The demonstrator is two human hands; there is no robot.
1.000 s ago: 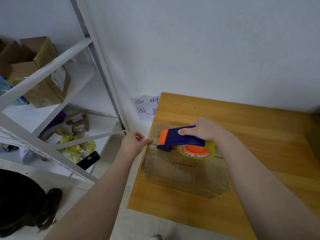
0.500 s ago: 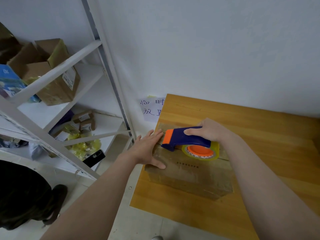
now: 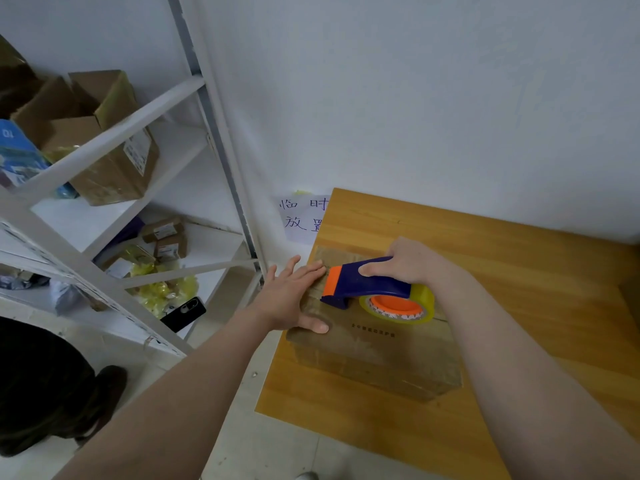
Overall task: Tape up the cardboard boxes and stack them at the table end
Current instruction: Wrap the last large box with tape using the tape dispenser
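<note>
Plain white wall (image 3: 415,98) fills most of the top half. A wooden table (image 3: 519,271) is butted up against it at about 4 o'clock of the shot, with warm orange planks, visible grain and a square corner. There's pale tiled floor (image 3: 270,452) down at 6. A handwritten paper note (image 3: 301,216) is stuck on the wall just off the table's far left corner.

The box (image 3: 374,362) sits on the table near its left edge. It's brown cardboard, flaps down, a bit shiny with clear tape, and has a small line of print on top. The left hand (image 3: 291,296) lies flat on the box's 9 o'clock end, fingers straight and spread, thumb down on the top, gripping nothing. The right hand (image 3: 412,261) is wrapped round the handle of a dispenser (image 3: 367,282), which is blue plastic with an orange nose. It rests on top of the box, nose pointing to 9, right by the left fingertips. Its roll (image 3: 420,299) is yellowish clear tape on an orange core, at the dispenser's 3 o'clock end.

From 9 to 10 of the frame there's a white metal rack (image 3: 114,133). The upper shelf has an open carton (image 3: 114,174) with flaps up and a white label (can't see what's inside), with a blue pack (image 3: 17,157) next to it. The lower shelf holds two small packets (image 3: 166,237), yellow bags (image 3: 162,292) and a black phone (image 3: 183,313).
</note>
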